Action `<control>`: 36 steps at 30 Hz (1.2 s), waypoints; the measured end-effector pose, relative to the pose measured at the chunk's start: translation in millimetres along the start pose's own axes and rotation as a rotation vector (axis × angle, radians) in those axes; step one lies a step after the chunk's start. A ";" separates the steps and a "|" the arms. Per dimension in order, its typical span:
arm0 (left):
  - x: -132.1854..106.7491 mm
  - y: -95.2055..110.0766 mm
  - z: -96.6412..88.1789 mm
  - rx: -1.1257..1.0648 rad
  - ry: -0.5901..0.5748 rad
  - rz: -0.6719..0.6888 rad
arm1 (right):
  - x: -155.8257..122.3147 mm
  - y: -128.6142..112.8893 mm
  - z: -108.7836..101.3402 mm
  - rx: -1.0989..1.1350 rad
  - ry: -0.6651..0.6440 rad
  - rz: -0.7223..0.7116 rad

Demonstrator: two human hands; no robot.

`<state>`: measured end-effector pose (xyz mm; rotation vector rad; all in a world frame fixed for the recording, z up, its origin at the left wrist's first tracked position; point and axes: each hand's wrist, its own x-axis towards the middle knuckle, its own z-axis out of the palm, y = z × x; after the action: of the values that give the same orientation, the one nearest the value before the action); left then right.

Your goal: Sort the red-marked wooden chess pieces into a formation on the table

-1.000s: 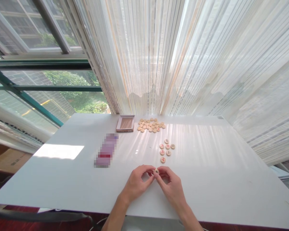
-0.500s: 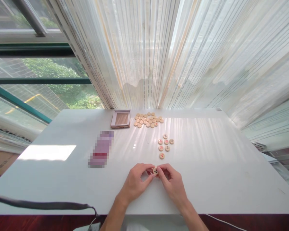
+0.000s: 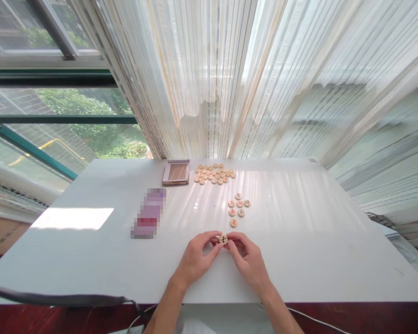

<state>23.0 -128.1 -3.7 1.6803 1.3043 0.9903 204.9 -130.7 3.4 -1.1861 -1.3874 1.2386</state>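
Left hand: my bare left hand [image 3: 195,255] has thumb and fingers pinched on the left edge of a small round pale wood-look disc with a black character [image 3: 223,240].
Right hand: my bare right hand [image 3: 249,260] pinches the same disc from its right edge, thumb on the near side. How the other fingers sit behind it, can't tell.
Black-character disc: between both sets of fingertips, over the near half of a smooth white table [image 3: 316,255], face tilted toward me. Whether its lower edge touches the tabletop, can't tell.
Marked group: seven round pale discs with red or dark characters [image 3: 239,203], lying flat, faces up, just beyond my fingertips and slightly right; the nearest is red-marked.
Far pile: loose spread of pale round discs [image 3: 214,173], mostly no mark showing; one at its near right shows red.
Box: shallow square box with pale rim and brown inside [image 3: 166,173], just left of the pile.
Purple item: purple oblong [image 3: 148,213] left of centre, pixelated, can't identify.
Step in hand: I'd call it holding the disc up, character readable.
Next move calls for: my read, one hand must release before the other can carry the disc cleanly; mind the nearest red one.
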 end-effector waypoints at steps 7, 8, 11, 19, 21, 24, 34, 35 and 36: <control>1.6 8.1 -4.3 -0.054 -0.019 -0.026 | 0.5 -2.5 -0.1 -0.022 -0.030 -0.028; 1.5 8.9 -4.9 -0.057 -0.022 -0.025 | 0.6 -3.6 0.0 -0.024 -0.029 -0.026; 1.4 10.0 -6.0 -0.073 -0.030 -0.036 | 0.9 -7.0 0.5 -0.033 -0.022 -0.032; 2.2 11.6 -6.9 -0.118 -0.045 -0.091 | -0.1 -9.1 1.0 -0.069 -0.013 -0.060; 2.5 11.5 -6.4 -0.115 -0.033 -0.100 | -0.6 -8.7 1.6 -0.084 -0.017 -0.082; 2.5 9.7 -5.3 -0.101 -0.024 -0.103 | -1.5 -8.5 2.5 -0.103 -0.026 -0.111; 1.3 4.4 0.4 -0.105 0.020 -0.097 | -4.0 -1.1 2.2 -0.193 -0.081 -0.208; 1.5 4.9 0.6 -0.109 0.020 -0.094 | -4.0 0.5 2.4 -0.197 -0.073 -0.215; 1.8 5.5 0.7 -0.111 0.020 -0.092 | -3.9 1.9 2.6 -0.198 -0.066 -0.218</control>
<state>25.9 -127.4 1.2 1.5169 1.3035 1.0083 203.0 -134.9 1.1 -1.0996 -1.6716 1.0131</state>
